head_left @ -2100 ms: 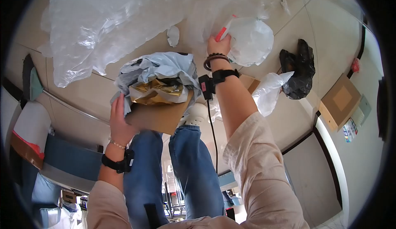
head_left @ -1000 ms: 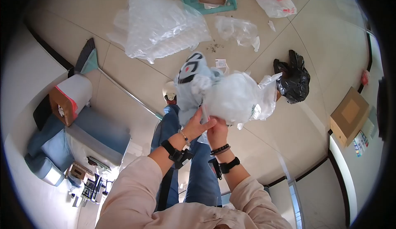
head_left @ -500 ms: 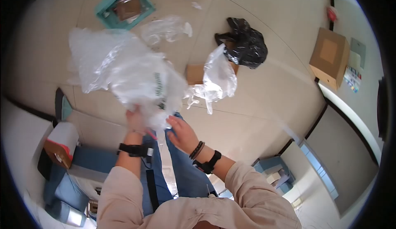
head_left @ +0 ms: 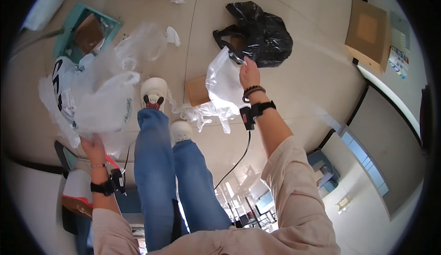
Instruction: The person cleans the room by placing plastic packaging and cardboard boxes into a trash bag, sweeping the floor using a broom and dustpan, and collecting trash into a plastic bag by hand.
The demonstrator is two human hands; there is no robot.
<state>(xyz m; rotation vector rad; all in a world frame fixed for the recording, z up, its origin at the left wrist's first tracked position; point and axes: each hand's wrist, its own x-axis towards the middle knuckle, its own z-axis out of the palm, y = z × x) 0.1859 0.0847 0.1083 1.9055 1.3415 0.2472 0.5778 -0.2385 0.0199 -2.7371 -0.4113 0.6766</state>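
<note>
My left hand point(head_left: 93, 150) is closed on the lower end of a bunched clear plastic bag point(head_left: 103, 103) with green print. Behind that film shows a pale blue bag point(head_left: 59, 82) with large black lettering. Farther right, my right hand point(head_left: 249, 74) pinches the upper edge of a white plastic bag point(head_left: 223, 78); its fingertips are close to a black plastic bag point(head_left: 271, 39). A flat piece of cardboard point(head_left: 196, 91) lies on the floor, partly under the white bag.
A teal dustpan point(head_left: 69, 29) with brown scraps stands at upper left. Scraps of white film point(head_left: 172, 36) lie on the tiled floor point(head_left: 317, 62). A cardboard box point(head_left: 366, 34) sits on a ledge at right. My shoes point(head_left: 154, 89) are between the bags.
My hands have moved apart: the left carried the clear bag left, while the right let go of it, reached up right and took hold of the white bag. One foot stepped forward.
</note>
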